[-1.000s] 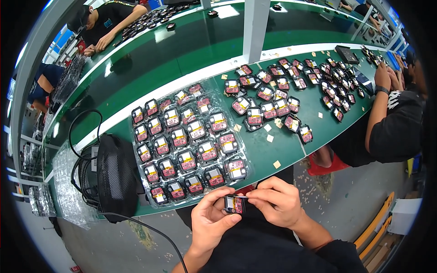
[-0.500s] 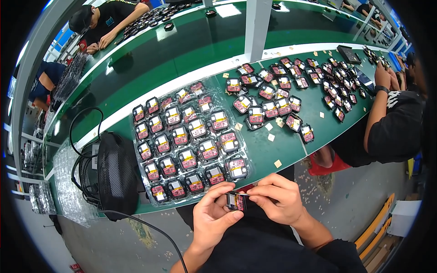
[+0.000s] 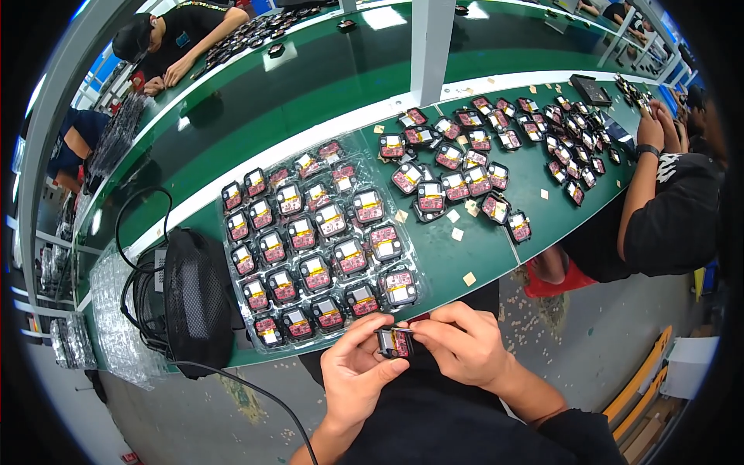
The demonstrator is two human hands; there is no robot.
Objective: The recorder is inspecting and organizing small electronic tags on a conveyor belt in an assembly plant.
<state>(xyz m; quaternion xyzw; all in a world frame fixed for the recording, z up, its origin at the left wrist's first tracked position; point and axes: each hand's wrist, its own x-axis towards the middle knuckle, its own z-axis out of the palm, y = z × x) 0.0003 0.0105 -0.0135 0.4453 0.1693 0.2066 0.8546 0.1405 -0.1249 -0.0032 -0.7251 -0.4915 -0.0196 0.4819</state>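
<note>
Between the fingers and thumb of my left hand [image 3: 346,376] is a small black-cased electronic module [image 3: 393,346], held tilted in front of my body, just off the table's near edge. Fingertips of my right hand [image 3: 469,349] pinch a thin, grey, stick-like tool [image 3: 402,330], whose tip lies at the module's upper edge. Its exact kind is too small to make out. Beyond my hands, a clear plastic tray [image 3: 422,283] carries rows of similar modules [image 3: 351,256] with red circuit boards, pale blocks and yellow strips.
Loose modules [image 3: 456,186] lie piled on the green table [image 3: 442,260], with small beige paper squares [image 3: 469,278] scattered around. Left of the tray sit a black mesh bag [image 3: 199,298] and coiled cable [image 3: 139,298]. A co-worker [image 3: 666,201] sits at the right. A grey post [image 3: 430,54] rises behind.
The view has shifted slightly, moving the table's contents a little left in the picture. My right hand has dipped slightly, still with the tool at the module. The same grips continue.
</note>
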